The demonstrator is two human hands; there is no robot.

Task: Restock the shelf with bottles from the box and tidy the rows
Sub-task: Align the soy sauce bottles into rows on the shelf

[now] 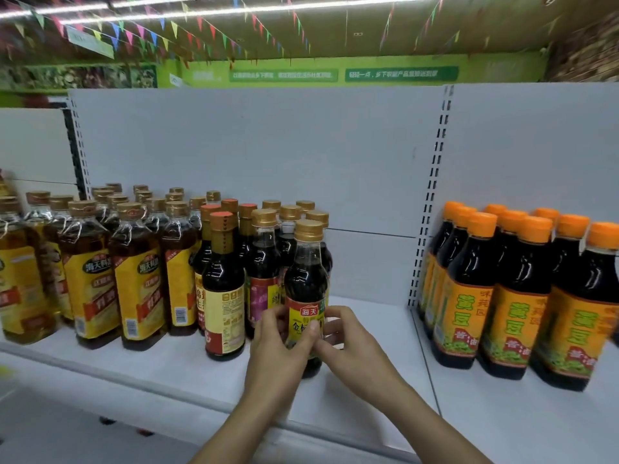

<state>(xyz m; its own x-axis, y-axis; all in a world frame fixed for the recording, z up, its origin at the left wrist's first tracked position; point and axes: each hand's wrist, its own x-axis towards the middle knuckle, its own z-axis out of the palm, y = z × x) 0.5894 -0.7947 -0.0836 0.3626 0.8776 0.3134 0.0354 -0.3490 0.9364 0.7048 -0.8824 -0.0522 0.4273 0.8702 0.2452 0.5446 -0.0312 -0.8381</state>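
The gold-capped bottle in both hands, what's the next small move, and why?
Probably nudge it back a touch, then let go. Both the left hand and right hand grip the gold-capped bottle, whose base stands slightly forward of the red-capped bottle beside it, so the front line looks uneven.

Supermkt aisle: white shelf (368, 329) w/ rows of sauce bottles (137, 279), bunting (174, 26) overhead.

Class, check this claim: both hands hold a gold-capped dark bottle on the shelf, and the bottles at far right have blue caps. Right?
Not quite. The head view shows the far-right bottles have orange caps, not blue. The rest stands: the left hand and right hand both hold the gold-capped dark bottle on the shelf.
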